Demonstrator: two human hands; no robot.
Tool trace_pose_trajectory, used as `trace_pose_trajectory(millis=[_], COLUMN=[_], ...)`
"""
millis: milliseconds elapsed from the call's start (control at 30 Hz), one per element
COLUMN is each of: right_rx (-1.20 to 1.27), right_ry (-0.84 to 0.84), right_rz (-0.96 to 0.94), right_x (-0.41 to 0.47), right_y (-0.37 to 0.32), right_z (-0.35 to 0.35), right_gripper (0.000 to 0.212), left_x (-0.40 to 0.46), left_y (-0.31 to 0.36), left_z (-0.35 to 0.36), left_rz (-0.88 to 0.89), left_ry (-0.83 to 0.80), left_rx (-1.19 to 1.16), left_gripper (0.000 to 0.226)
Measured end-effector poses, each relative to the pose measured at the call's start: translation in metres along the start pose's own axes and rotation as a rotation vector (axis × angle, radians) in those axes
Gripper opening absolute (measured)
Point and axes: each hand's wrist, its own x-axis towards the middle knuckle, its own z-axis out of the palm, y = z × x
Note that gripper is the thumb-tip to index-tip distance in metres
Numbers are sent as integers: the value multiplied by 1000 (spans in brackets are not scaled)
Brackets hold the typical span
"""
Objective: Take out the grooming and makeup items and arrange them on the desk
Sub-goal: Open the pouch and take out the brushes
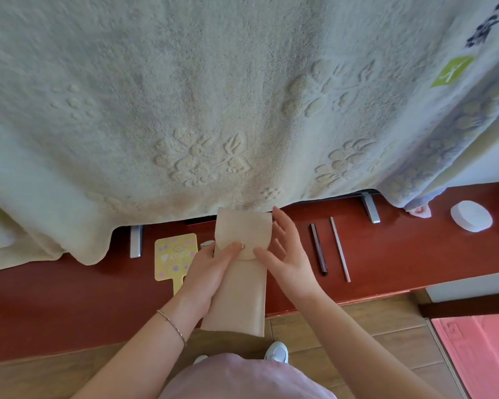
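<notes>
I see a long beige fabric pouch (236,286), soft and suede-like, with a rounded flap folded down over its front and a small metal snap (243,245) at the flap's tip. It stands lengthwise across the front edge of the red-brown desk (386,260), its lower end hanging past that edge over the wood-plank floor (357,321). My left hand (206,276) grasps the pouch along its left side, thumb pressed on the flap right beside the snap. My right hand (285,251) is spread and released, fingers splayed, its thumb tip touching the flap's right edge and its fingertips near the pouch's upper right corner. A thin metal bracelet (172,326) circles the left wrist.

On the glossy desk, left of the pouch and partly behind my left hand, lies a flat yellow paddle-shaped card (172,256) with pastel dots. To the right lie two slim sticks side by side but apart: a dark pencil-like one (318,249) and a pale, thinner one (340,249). Farther toward the desk's right end sits a white rounded compact-like case (471,216); I cannot tell exactly what it is.

A thick cream terry towel (185,110) with embossed flowers drapes over the back of the desk, grey metal feet (135,240) showing beneath its hem. A pink mat (478,352) lies on the floor at right.
</notes>
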Motion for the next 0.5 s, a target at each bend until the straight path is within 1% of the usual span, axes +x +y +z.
trace_pose_trajectory(millis=[33,67,100,167,333,500], right_rx=[87,158,206,212,135,92], right_ry=[2,-19,-55,-100,-101,-66], right_rz=[99,192,267,360,372,384], right_x=[1,2,3,3,4,5], right_y=[-1,-2,-2,-4,-3,-3], right_z=[1,2,2,2,-2,0], right_gripper=[73,70,62,46,25,19], left_x=[0,0,0,-3,-4,-2], left_y=[0,1,1,2,-3,-4], left_z=[1,2,3,6,7,12], left_rz=[10,25,43,81,142,164], left_ry=[-1,-10,-23,-48,-43,-14], left_rx=[7,18,29,42,130,146], left_gripper=[26,25,23,17,6,4])
